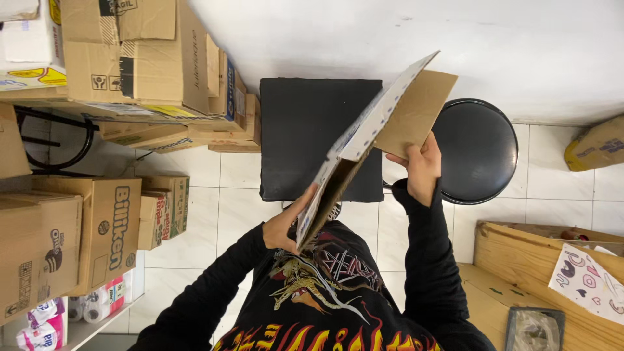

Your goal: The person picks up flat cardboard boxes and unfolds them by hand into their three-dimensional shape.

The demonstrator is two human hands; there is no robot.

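Cardboard box (pixel 374 140) between raised, apparently gripping hands (pixel 421 166).

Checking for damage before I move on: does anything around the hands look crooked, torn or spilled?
Nothing spilled or torn. The flattened cardboard box is held tilted between the left hand and right hand, one flap splayed outward. The stacked boxes sit unevenly.
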